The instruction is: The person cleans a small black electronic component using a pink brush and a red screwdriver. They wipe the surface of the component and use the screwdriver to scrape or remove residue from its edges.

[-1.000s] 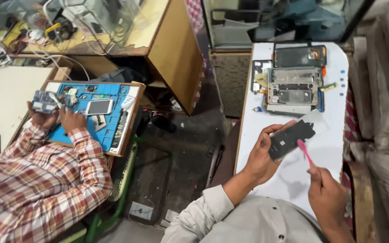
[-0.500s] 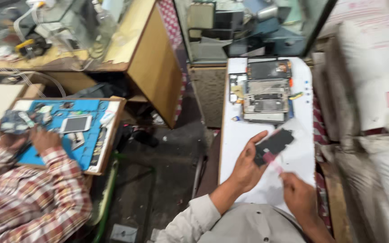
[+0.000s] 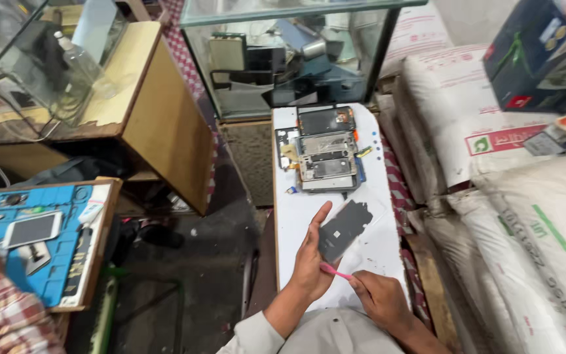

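Pinched between the fingers of the right hand [image 3: 378, 298] is a thin pink tool [image 3: 335, 272], its tip laid against the lower edge of a dark flat phone panel [image 3: 344, 229]. That panel is held tilted by the left hand [image 3: 310, 259], fingers stretched up along its left edge and the thumb side tucked under its lower corner, so it sits just above the white work board [image 3: 289, 196]. Both hands work over the near half of the board, close to its near end.

Farther along the board lies an opened phone chassis [image 3: 325, 157], its inner parts exposed, with small loose parts beside it toward the left edge. Bare white surface shows between the chassis and the held panel, and a strip runs down the right of the panel to the board's right edge.

Right of the board, white sacks [image 3: 492, 170] are stacked close. To the left the floor drops away dark and open. Beyond it another person's checked sleeve [image 3: 8, 314] rests by a blue repair mat [image 3: 67, 255] carrying a phone [image 3: 31, 229].
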